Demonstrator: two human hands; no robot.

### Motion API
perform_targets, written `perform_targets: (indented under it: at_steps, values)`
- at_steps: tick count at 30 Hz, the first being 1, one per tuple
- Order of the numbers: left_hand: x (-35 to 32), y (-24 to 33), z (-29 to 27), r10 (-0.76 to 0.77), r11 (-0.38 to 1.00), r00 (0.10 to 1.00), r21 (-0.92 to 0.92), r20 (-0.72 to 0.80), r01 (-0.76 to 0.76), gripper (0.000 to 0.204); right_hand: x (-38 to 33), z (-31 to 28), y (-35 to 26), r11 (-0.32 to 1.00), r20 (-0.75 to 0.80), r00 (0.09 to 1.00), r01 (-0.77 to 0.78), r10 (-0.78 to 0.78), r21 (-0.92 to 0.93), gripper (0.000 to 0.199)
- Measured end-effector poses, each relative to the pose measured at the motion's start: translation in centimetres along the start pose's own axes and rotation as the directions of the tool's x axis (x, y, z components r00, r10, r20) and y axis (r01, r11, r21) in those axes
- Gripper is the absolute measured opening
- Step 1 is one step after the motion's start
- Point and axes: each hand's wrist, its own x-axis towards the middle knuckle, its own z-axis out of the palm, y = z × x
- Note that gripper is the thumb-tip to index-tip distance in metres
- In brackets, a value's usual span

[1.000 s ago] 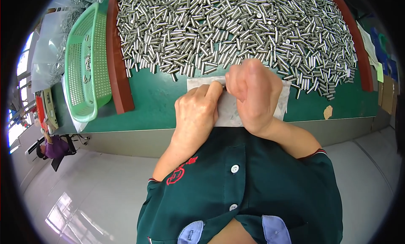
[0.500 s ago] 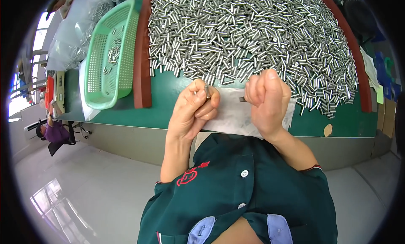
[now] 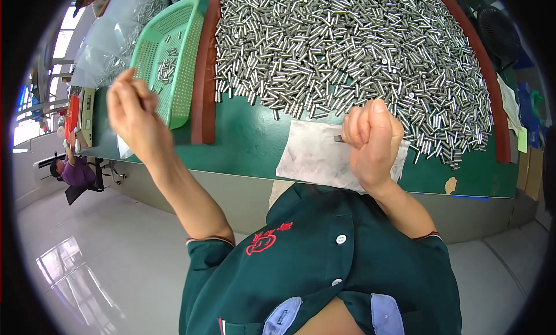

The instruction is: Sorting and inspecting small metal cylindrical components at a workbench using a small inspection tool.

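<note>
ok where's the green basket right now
In the head view, the basket sits upper left, beside the left red bar, with the left hand overlapping its near end.

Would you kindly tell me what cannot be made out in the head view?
Whether the left hand holds anything: blur hides this in the head view.
Most of the grey piece: hidden inside the closed right hand, head view.
The far end of the metal pin pile: cut off by the head view's top edge.
</note>
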Motion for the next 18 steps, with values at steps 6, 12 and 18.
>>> perform_targets:
  at_steps: [6,12,18]
  values:
    - [6.5,-4.2,-5.6,0.114,0.528,0.992,0.844,0.047,-0.1,0.066,-0.4,0.5,-0.2,0.999,0.03,0.999,-0.015,0.014,0.03,0.037]
    - [-2.4,-2.8,2.9,0.306,0.689,0.846,0.511,0.438,-0.514,0.012,-0.2,-0.4,0.1,1.0,0.018,1.0,-0.019,0.019,0.005,0.037]
    - [-7.8,-3.2,8.6,0.231,0.736,0.59,0.258,0.774,-0.626,0.01,-0.3,-0.3,0.0,1.0,0.008,1.0,-0.017,0.017,0.016,0.037]
